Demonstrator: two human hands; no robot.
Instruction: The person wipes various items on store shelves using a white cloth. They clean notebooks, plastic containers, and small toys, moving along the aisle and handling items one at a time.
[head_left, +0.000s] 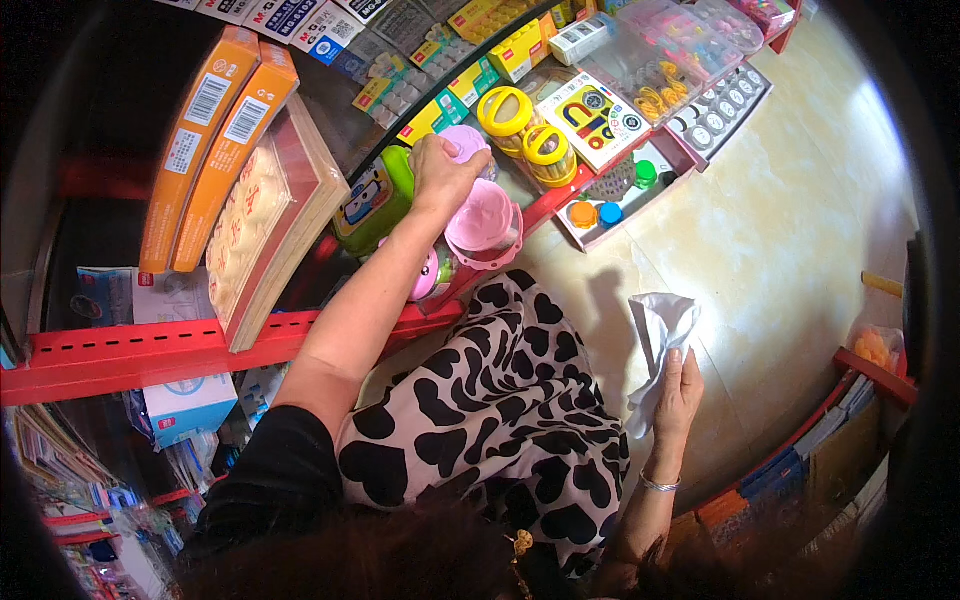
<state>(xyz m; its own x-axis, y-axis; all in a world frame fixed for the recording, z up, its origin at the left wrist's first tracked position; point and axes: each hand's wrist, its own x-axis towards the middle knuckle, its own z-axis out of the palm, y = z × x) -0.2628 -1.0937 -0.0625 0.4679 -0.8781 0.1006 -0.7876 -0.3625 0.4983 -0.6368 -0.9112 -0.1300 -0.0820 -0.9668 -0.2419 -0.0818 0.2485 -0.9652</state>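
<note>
My left hand (442, 174) grips the rim area of a tub with a purple lid (466, 142) on the shelf. Just below it stands a small pink bucket (484, 221) with a scalloped rim. A green case (375, 201) with a cartoon face lies on the other side of the hand, and a pink-lidded container (425, 276) is under my forearm. Two yellow-lidded tubs (505, 112) stand to the right of the purple lid. Away from the shelf, over the floor, my right hand (679, 386) holds a crumpled whitish cloth (663, 330).
Orange boxes (199, 150) and a framed board (289, 225) stand upright at the left behind the red shelf edge (120, 349). An open tray (630, 202) with small coloured pots juts out over the tiled floor (795, 172). Another stocked shelf (874, 379) is at lower right.
</note>
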